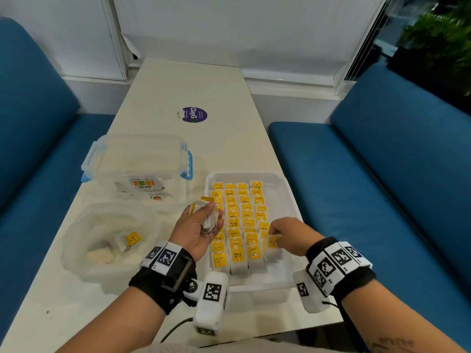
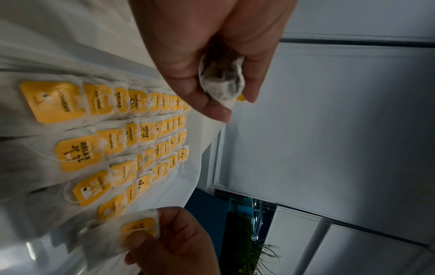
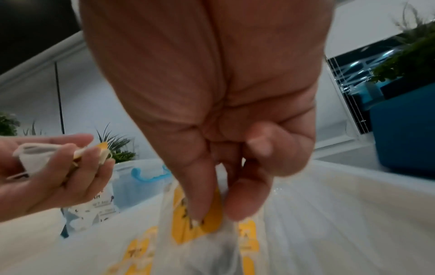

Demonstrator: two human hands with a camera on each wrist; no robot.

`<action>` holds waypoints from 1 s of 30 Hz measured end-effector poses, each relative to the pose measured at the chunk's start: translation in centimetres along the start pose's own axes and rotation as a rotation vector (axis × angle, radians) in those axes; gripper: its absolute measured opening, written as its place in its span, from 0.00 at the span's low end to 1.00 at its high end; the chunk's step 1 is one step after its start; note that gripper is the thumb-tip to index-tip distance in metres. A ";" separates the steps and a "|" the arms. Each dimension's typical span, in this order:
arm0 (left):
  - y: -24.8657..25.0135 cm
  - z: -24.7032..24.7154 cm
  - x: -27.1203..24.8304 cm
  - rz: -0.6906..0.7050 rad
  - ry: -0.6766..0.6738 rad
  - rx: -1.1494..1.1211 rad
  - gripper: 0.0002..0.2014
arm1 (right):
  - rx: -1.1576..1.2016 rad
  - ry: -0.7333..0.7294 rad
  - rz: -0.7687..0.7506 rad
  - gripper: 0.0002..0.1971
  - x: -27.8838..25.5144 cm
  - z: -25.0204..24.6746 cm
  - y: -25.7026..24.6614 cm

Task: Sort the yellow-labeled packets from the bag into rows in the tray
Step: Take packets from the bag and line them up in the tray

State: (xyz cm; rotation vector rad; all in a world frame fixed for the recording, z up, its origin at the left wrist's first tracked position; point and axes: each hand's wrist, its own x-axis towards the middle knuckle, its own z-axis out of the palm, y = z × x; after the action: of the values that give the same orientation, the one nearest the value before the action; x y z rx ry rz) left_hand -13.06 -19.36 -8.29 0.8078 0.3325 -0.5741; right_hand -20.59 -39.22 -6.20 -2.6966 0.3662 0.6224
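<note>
A white tray (image 1: 293, 205) on the table holds several rows of yellow-labeled packets (image 1: 244, 225). My right hand (image 1: 288, 235) pinches one packet (image 1: 273, 242) by its yellow label at the near end of the rightmost row; the right wrist view shows the same packet (image 3: 200, 219) between thumb and fingers. My left hand (image 1: 201, 225) hovers palm-up at the tray's left edge and grips a small bunch of packets (image 1: 206, 215), seen crumpled (image 2: 223, 83) in the left wrist view. A clear plastic bag (image 1: 107, 240) left of the tray holds a packet (image 1: 132, 238).
A clear lidded box with blue clips (image 1: 137, 164) stands behind the bag. A purple round sticker (image 1: 194, 114) lies mid-table. Blue benches (image 1: 382, 187) flank the table on both sides. A cable (image 1: 175, 329) runs off the near edge.
</note>
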 end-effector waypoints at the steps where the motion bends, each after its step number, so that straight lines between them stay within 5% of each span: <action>1: -0.1 -0.1 0.0 -0.005 0.003 0.005 0.04 | -0.034 -0.049 0.000 0.10 0.0 0.4 0.1; 13: -0.7 0.4 0.2 -0.048 -0.029 0.028 0.04 | -0.296 -0.341 0.056 0.20 0.7 1.5 -0.8; 21: -1.0 0.2 0.5 -0.082 -0.030 0.073 0.04 | -0.327 -0.342 0.128 0.08 1.6 1.7 -0.7; 24: -1.0 0.3 0.4 -0.093 -0.037 0.082 0.03 | -0.278 -0.289 0.136 0.14 1.7 1.5 -1.0; 27: -1.0 0.5 0.3 -0.110 -0.037 0.079 0.03 | -0.308 -0.283 0.135 0.05 1.7 1.1 -1.3; 30: -1.0 0.5 0.2 -0.122 -0.038 0.078 0.02 | -0.358 -0.293 0.145 0.08 2.0 0.9 -1.4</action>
State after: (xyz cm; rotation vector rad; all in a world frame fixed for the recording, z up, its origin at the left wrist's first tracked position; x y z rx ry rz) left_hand -13.47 -20.36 -8.66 0.8547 0.3279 -0.7196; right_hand -18.71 -37.97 -7.54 -2.8629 0.4053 1.2115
